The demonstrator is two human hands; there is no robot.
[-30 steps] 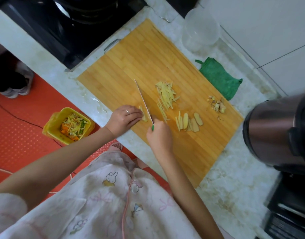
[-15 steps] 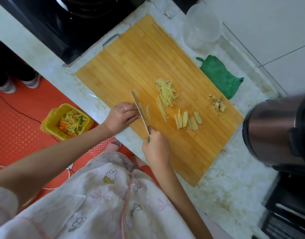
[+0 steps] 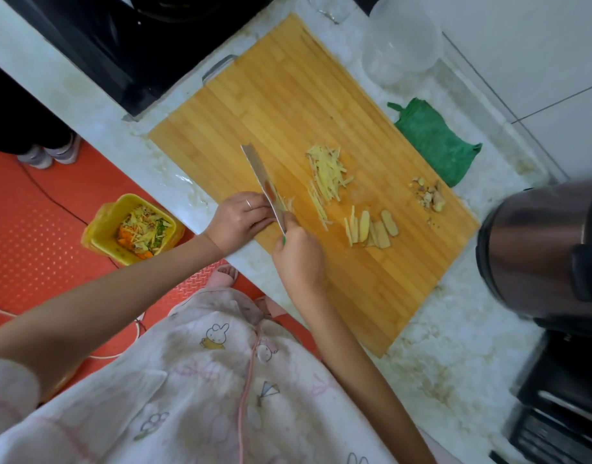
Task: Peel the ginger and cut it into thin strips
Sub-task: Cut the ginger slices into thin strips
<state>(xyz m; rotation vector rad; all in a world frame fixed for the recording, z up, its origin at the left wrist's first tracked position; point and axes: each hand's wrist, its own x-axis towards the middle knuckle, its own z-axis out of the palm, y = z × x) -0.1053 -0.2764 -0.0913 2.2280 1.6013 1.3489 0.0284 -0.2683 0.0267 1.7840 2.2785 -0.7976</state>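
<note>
Presently, the right hand (image 3: pixel 298 259) gripped the knife (image 3: pixel 263 182) by its handle, with the blade down on the board (image 3: pixel 288 95). The left hand (image 3: pixel 236 222), fingers bent, held the ginger (image 3: pixel 285 205) against the blade, the piece mostly hidden. Strips (image 3: pixel 326 174) and slices (image 3: pixel 375 227) lay mid-board. Advised: fingertips tucked back, cuts narrow and parallel.
</note>
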